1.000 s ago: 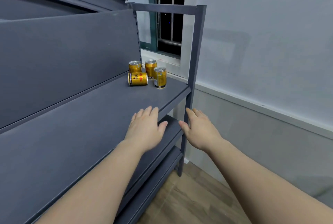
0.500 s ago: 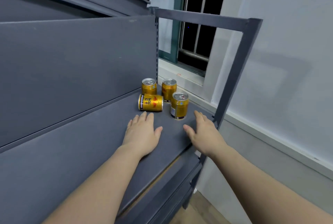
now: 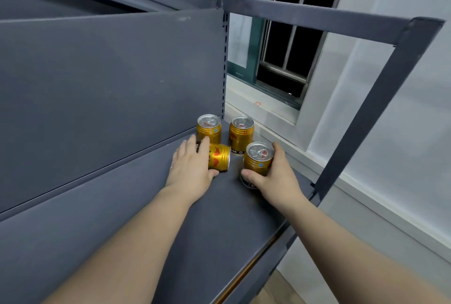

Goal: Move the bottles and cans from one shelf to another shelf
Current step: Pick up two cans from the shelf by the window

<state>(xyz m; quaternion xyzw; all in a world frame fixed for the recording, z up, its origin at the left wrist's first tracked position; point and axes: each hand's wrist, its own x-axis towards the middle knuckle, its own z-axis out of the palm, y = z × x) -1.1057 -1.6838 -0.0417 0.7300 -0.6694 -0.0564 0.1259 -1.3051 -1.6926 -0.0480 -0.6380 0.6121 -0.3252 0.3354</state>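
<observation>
The left hand (image 3: 192, 167) curls over the lying can (image 3: 220, 157), thumb under it. The right hand (image 3: 273, 176) wraps round the front can (image 3: 258, 160). It is best to grip tight and lift straight up, so the back cans (image 3: 209, 129) do not tip. All 4 sit on the grey shelf (image 3: 170, 218), by a dark window (image 3: 292, 35).

Lying can (image 3: 220, 157) half hidden under left hand (image 3: 190, 169); front can (image 3: 258, 159) base behind right hand (image 3: 275, 179).

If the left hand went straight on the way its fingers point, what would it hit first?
The left hand lies over the lying can; straight ahead it would likely meet the upright back-left can first, though depth is hard to judge.
</observation>
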